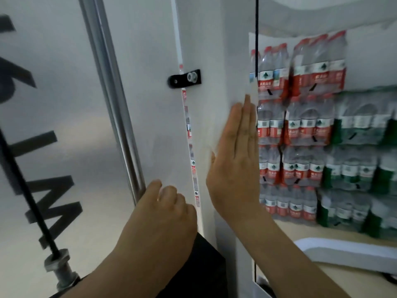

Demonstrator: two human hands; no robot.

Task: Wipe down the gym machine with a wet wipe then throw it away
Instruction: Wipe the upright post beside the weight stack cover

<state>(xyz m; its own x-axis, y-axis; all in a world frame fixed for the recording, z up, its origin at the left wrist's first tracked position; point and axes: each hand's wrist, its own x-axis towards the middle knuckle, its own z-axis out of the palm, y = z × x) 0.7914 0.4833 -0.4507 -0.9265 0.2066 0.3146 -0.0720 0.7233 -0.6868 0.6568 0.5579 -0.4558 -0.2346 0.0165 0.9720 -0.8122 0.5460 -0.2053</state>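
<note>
gym machine (150, 104) stands close before you, white panel upright. your right hand (234, 168) lies flat, fingers straight, pressing a faint wet wipe (213, 132) against it. your left hand (163, 214) rests lower on the panel, fingers curled; you can't tell if it grips anything.

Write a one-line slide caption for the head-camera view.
Flat right hand presses against the gym machine's white upright panel while the left hand rests beside the chrome rod; bottled-water packs behind.
</note>
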